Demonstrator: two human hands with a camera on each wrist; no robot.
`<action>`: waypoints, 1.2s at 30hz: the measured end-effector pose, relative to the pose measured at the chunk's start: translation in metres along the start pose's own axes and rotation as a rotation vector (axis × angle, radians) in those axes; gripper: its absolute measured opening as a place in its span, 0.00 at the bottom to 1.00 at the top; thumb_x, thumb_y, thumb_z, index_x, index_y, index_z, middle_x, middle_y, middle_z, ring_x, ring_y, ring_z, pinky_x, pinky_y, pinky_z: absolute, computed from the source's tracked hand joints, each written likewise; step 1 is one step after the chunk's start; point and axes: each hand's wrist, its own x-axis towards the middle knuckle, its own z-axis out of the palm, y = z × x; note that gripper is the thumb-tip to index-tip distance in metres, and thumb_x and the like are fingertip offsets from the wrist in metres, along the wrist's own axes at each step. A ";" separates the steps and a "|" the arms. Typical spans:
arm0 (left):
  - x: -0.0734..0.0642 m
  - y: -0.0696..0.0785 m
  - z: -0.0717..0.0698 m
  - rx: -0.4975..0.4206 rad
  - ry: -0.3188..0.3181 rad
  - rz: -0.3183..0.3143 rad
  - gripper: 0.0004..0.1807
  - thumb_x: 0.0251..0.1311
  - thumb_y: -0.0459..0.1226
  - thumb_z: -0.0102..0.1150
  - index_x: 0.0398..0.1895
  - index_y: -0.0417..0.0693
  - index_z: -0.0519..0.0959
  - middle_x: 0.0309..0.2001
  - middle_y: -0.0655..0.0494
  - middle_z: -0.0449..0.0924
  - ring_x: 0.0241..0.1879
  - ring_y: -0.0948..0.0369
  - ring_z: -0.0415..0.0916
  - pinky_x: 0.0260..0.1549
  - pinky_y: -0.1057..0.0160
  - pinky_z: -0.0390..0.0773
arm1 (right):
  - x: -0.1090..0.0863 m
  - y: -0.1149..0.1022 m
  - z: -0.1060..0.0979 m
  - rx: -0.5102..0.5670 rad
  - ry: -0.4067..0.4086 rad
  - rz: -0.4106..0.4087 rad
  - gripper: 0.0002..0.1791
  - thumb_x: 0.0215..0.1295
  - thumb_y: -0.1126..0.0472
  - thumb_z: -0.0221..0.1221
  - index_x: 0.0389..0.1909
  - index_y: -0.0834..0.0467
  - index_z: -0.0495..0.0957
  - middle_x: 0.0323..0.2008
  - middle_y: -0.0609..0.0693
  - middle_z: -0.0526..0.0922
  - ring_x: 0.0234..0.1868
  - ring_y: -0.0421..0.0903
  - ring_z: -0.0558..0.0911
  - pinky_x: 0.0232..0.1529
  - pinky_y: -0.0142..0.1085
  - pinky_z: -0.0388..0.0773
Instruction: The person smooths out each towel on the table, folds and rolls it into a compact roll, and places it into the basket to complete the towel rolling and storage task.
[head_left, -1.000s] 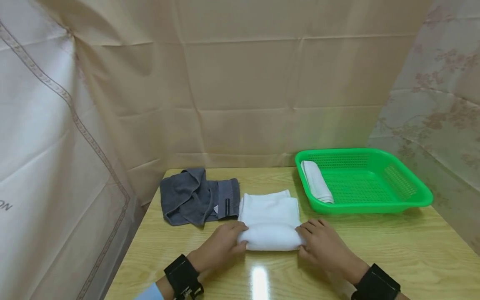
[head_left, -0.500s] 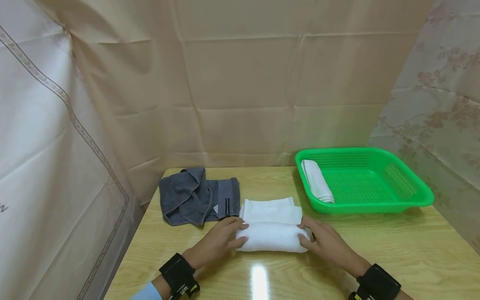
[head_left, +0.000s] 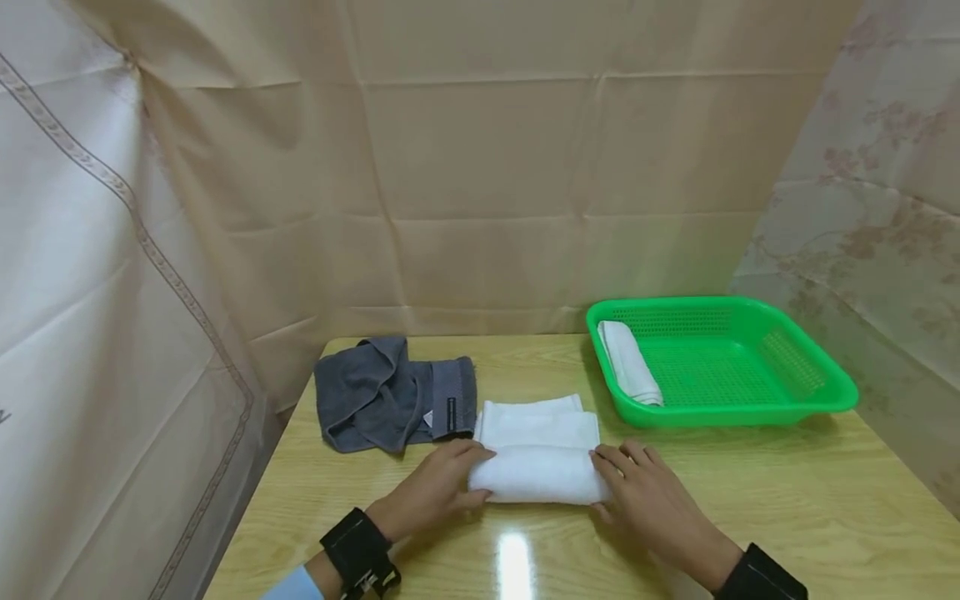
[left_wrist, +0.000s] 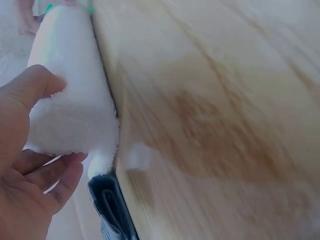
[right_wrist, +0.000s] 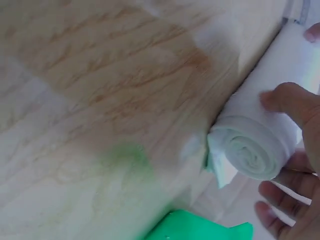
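Head view: The white towel point(head_left: 538, 475) lies on the bench point(head_left: 757, 500) at lower centre, near part rolled, far part flat. The left hand point(head_left: 435, 487) and right hand point(head_left: 648, 504) hold opposite ends of the roll. The grey towel point(head_left: 390, 396) lies at the left; the green basket point(head_left: 738, 414), at the right, contains a rolled cloth point(head_left: 630, 364). For a straight roll, turn both ends at an equal rate.

Left wrist view: At the left edge, the thumb presses on the roll while the fingers point(left_wrist: 62, 180) curl narrowly under its end. Light, even pressure should suit the soft pile.

Right wrist view: At right, the thumb rests on the roll, other fingers bent behind it. The coil end shows visible layers and a projecting corner; aligning that edge should give a neater finish.
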 end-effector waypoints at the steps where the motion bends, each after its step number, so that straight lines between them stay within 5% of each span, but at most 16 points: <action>1: 0.000 -0.001 0.000 -0.008 -0.006 -0.004 0.26 0.64 0.46 0.71 0.62 0.45 0.79 0.60 0.50 0.79 0.59 0.55 0.76 0.59 0.55 0.77 | 0.001 0.001 0.001 0.015 0.006 -0.004 0.35 0.48 0.47 0.77 0.51 0.67 0.83 0.48 0.56 0.84 0.46 0.54 0.76 0.48 0.50 0.77; 9: 0.006 -0.004 -0.002 -0.149 -0.063 -0.026 0.21 0.72 0.51 0.61 0.58 0.48 0.82 0.50 0.59 0.82 0.47 0.67 0.77 0.46 0.65 0.79 | 0.006 0.018 0.011 0.327 -0.087 0.140 0.23 0.56 0.58 0.73 0.51 0.64 0.84 0.42 0.47 0.86 0.37 0.41 0.70 0.36 0.35 0.76; 15: 0.014 -0.008 -0.001 -0.310 -0.083 -0.105 0.19 0.76 0.56 0.51 0.50 0.54 0.83 0.43 0.66 0.82 0.42 0.69 0.77 0.43 0.65 0.78 | 0.017 0.034 0.010 0.489 -0.235 0.223 0.24 0.64 0.56 0.68 0.57 0.66 0.82 0.44 0.50 0.85 0.38 0.40 0.73 0.38 0.36 0.77; 19: 0.015 -0.008 0.000 -0.241 -0.025 -0.115 0.24 0.78 0.56 0.45 0.54 0.50 0.82 0.48 0.60 0.77 0.46 0.64 0.75 0.48 0.60 0.77 | 0.024 0.041 0.011 0.640 -0.289 0.263 0.24 0.68 0.55 0.67 0.59 0.62 0.75 0.53 0.58 0.82 0.48 0.48 0.82 0.44 0.39 0.80; 22: 0.013 -0.006 0.002 -0.132 0.041 -0.098 0.24 0.79 0.54 0.45 0.63 0.50 0.77 0.52 0.58 0.74 0.46 0.64 0.73 0.47 0.60 0.76 | 0.027 0.042 0.012 0.705 -0.267 0.233 0.20 0.68 0.58 0.68 0.54 0.54 0.70 0.42 0.55 0.83 0.40 0.45 0.83 0.37 0.36 0.80; 26: 0.004 -0.003 0.003 -0.023 0.138 -0.019 0.19 0.78 0.49 0.49 0.64 0.55 0.77 0.51 0.59 0.77 0.46 0.64 0.75 0.45 0.62 0.78 | 0.024 0.030 0.011 0.564 -0.182 0.155 0.16 0.64 0.60 0.70 0.48 0.51 0.75 0.33 0.45 0.83 0.31 0.38 0.75 0.31 0.34 0.75; 30: -0.004 -0.002 0.002 0.080 0.212 0.081 0.19 0.72 0.47 0.62 0.60 0.49 0.82 0.55 0.53 0.79 0.55 0.57 0.75 0.56 0.56 0.77 | 0.012 0.014 0.010 0.284 -0.091 0.097 0.20 0.61 0.51 0.72 0.51 0.52 0.84 0.50 0.48 0.86 0.39 0.44 0.76 0.38 0.39 0.76; 36: -0.005 0.001 0.003 0.263 0.106 0.119 0.44 0.50 0.56 0.78 0.68 0.46 0.76 0.62 0.51 0.75 0.62 0.53 0.71 0.63 0.56 0.72 | -0.002 0.007 0.010 0.099 -0.007 0.074 0.35 0.45 0.45 0.79 0.56 0.52 0.86 0.58 0.50 0.84 0.42 0.47 0.69 0.39 0.40 0.67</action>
